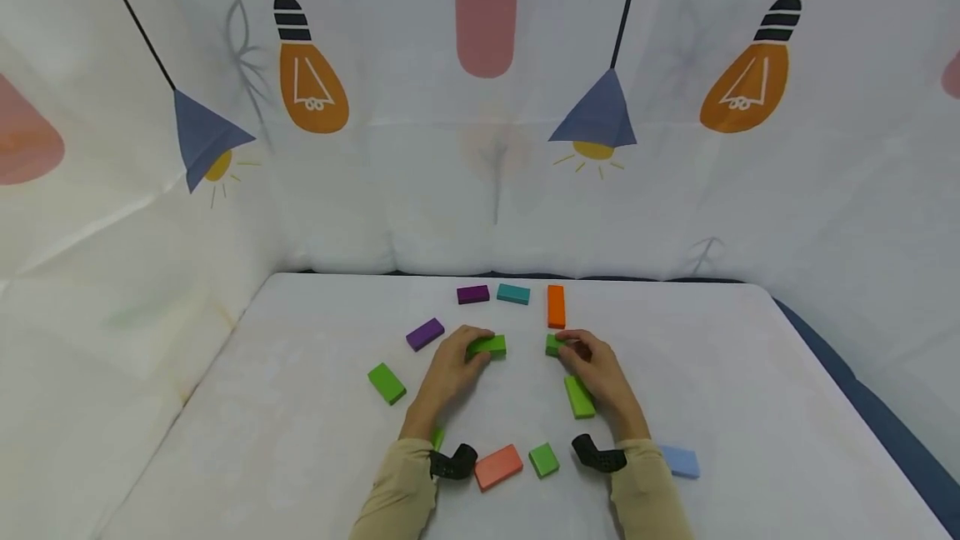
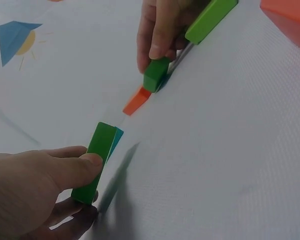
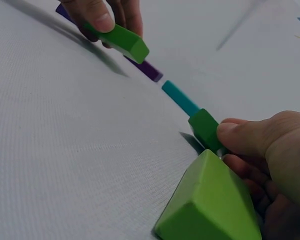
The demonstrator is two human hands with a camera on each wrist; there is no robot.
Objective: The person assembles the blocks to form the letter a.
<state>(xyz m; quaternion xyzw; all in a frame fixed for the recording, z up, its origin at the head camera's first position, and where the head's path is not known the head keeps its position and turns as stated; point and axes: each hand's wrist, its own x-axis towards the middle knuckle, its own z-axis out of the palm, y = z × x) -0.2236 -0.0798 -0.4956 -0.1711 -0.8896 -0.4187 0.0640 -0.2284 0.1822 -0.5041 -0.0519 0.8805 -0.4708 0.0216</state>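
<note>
My left hand (image 1: pixel 450 363) pinches a green block (image 1: pixel 491 347) between thumb and fingers, near the middle of the white table. In the left wrist view this green block (image 2: pixel 96 161) is tilted, with its shadow beside it. Across a short gap, my right hand (image 1: pixel 597 367) pinches a second green block (image 1: pixel 552 346), partly covered by the fingers. The right wrist view shows the end of that block (image 3: pixel 204 126) under the thumb. Just below the right hand lies a lighter green block (image 1: pixel 579 397). An orange block (image 1: pixel 556 307) lies beyond the right fingertips.
Along the far side are a teal block (image 1: pixel 513 294) and a dark purple block (image 1: pixel 473 295). Left of the hands lie a purple block (image 1: pixel 425 334) and a green block (image 1: pixel 387 383). Nearer are a coral block (image 1: pixel 498 467), a green block (image 1: pixel 544 460) and a light blue block (image 1: pixel 681 462).
</note>
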